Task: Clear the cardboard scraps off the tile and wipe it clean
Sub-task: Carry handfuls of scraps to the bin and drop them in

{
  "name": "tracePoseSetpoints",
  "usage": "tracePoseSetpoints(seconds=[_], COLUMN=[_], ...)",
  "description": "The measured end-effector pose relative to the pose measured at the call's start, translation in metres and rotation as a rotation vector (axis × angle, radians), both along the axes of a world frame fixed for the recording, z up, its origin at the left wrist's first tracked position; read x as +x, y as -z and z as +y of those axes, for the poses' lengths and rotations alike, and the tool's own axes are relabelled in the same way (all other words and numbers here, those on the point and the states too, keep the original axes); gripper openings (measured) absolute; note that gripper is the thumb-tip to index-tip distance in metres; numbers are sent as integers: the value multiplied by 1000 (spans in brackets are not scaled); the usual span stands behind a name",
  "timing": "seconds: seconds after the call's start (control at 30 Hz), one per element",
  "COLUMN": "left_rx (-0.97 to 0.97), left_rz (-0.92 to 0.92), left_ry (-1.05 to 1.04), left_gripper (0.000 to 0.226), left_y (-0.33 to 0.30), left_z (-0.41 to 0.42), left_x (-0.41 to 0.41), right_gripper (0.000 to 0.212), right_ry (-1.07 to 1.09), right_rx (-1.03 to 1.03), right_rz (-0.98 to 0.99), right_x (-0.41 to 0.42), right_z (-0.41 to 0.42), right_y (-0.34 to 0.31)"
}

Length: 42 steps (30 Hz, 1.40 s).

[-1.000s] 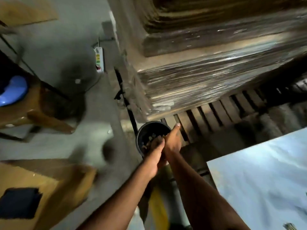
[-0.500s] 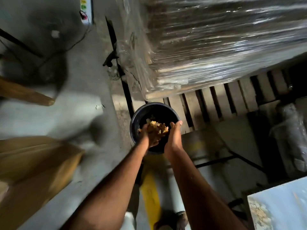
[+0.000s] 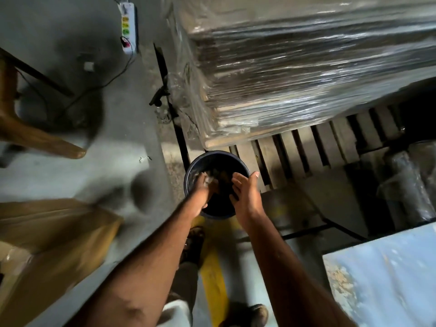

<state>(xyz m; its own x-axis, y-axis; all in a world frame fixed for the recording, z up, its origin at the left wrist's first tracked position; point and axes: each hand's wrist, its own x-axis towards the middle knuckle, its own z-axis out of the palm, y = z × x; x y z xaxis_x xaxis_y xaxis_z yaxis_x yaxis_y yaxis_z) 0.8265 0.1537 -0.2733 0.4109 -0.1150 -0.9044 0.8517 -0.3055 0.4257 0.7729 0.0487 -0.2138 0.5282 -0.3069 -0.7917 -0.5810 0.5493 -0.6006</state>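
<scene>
Hands over bucket (image 3: 192, 171) — left hand (image 3: 202, 188) grip unclear, right hand (image 3: 246, 188) spread flat.

Bare forearms, no sleeves, dark sandals (image 3: 257, 313), light trousers (image 3: 177, 312)

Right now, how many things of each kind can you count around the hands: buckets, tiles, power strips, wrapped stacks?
Buckets: 1, the dark bucket under the left hand and right hand
Tiles: 1, the pale tile, scraps on it
Power strips: 1, the white power strip
Wrapped stacks: 1, the wrapped stack
Total: 4
</scene>
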Motion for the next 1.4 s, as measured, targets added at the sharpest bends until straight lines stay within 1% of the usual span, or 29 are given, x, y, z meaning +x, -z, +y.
tracePoseSetpoints(seconds=[0.1,0.17,0.27,0.37,0.43,0.5,0.57,0.67,0.73,0.83,0.93,1.03,1.1,1.23,1.33,1.4], left_rx=[-45,-58,-139,-175,-185,-239,-299,-338,-359,-369,-412,-458,-475,-501,-496,-486], left_rz=[-124,-221,-309,-418,-485,-518,-547,-583,-621,-644,-592,-556,-543,-542,-546,-544], left_ry=[26,57,65,114,150,180,210,252,291,415,594,745,819,898,963,986], left_gripper=[55,51,46,36,31,29,25,23,22,20,21,24,23,23,22,23], left_y=[-45,-87,-148,-202,-235,-264,-293,-327,-341,-354,-358,-362,-366,-374,-373,-372], left_z=[-5,-9,-15,-23,-31,-41,-54,-80,-100,-134,-164,-191,-206,-233,-248,-255], left_x=[-20,-36,-59,-90,-121,-156,-191,-243,-272,-324,-384,-436,-463,-500,-514,-518], right_gripper=[75,77,76,77,79,79,76,68,62,52,41,29,30,39,32,26], right_ry=[-9,-6,29,67,55,64,85,118,142,193,305,440,530,642,706,769], right_rx=[45,67,125,138,114,74,41,-46,-128,-243,-343,-398,-434,-506,-540,-627], right_rz=[-42,-98,-182,-264,-328,-397,-465,-542,-571,-596,-577,-561,-554,-553,-540,-458], right_x=[-17,-32,-61,-97,-133,-176,-220,-287,-329,-393,-456,-513,-547,-598,-621,-633], right_z=[-6,-11,-23,-39,-49,-58,-69,-90,-102,-114,-123,-134,-143,-160,-170,-178], right_y=[-37,-68,-118,-165,-199,-226,-247,-272,-285,-296,-301,-308,-311,-310,-308,-310])
